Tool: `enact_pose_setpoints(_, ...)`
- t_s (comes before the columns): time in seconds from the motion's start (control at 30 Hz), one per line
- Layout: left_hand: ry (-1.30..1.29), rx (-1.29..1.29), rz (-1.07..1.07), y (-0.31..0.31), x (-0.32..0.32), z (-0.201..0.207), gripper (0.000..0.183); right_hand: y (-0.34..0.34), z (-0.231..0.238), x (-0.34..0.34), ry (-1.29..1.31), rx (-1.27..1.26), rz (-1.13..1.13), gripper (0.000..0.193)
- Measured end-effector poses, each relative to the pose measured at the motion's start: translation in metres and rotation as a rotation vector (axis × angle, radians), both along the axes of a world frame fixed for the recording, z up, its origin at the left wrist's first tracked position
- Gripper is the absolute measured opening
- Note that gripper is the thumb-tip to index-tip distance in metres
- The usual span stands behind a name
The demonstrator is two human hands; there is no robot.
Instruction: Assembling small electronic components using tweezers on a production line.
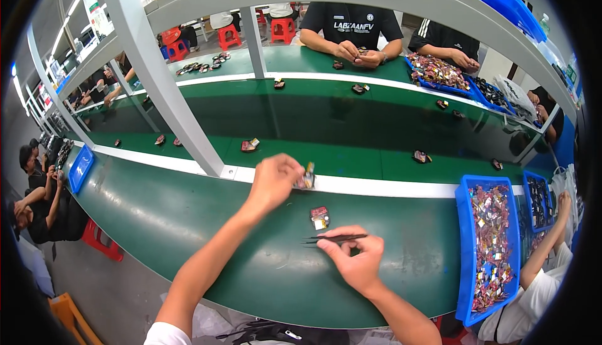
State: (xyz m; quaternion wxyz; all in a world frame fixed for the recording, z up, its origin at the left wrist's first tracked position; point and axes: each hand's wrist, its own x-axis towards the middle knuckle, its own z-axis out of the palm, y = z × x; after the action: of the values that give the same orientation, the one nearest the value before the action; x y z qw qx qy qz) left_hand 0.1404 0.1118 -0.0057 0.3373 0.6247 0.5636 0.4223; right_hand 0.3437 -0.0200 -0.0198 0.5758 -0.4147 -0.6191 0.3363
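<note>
My left hand [274, 179] reaches over the white rail. Its fingertips are closed on a small electronic assembly [306, 177] with dark, reddish and yellow parts; its exact kind is too small to tell. Black tweezers [342, 238] lie in my right hand [356, 258], fingers wrapped round them and the tips pointing left. Just beyond the tweezers, a similar small assembly [319, 216], dark red with a white and yellow patch, rests on the green bench [263, 257], touched by neither hand.
Beyond the white rail [389, 187], a green belt [326, 163] carries scattered assemblies [249, 145]. A blue tray [464, 251] full of small parts stands at my right. A grey post [166, 82] rises left of my left hand. People sit opposite and on both sides.
</note>
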Motion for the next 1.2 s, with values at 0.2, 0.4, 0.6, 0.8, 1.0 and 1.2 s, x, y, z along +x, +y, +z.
enact_pose_setpoints(0.2, 0.029, 0.151, -0.009, -0.092, 0.010, 0.003, 0.010, 0.004, 0.006, 0.003, 0.243, -0.194, 0.041, 0.012)
enact_pose_setpoints(0.4, 0.110, 0.327, -0.086, -0.103, 0.011, 0.002, 0.008, 0.005, 0.003, 0.001, 0.090, -0.134, -0.037, 0.012)
enact_pose_setpoints(0.6, 0.113, 0.367, -0.113, -0.106, 0.012, 0.000, 0.009, 0.006, 0.001, 0.000, -0.012, -0.105, -0.090, 0.012)
enact_pose_setpoints(0.8, 0.136, 0.458, -0.128, -0.107, 0.016, 0.002, 0.009, 0.005, 0.000, 0.005, 0.076, -0.192, -0.033, 0.013)
enact_pose_setpoints(1.0, 0.145, 0.494, -0.145, -0.108, 0.018, -0.001, 0.010, 0.008, 0.006, 0.008, 0.151, -0.343, 0.025, 0.013)
enact_pose_setpoints(1.2, 0.150, 0.546, -0.153, -0.107, 0.019, 0.001, 0.011, 0.011, 0.010, 0.009, 0.424, -0.476, 0.088, 0.014)
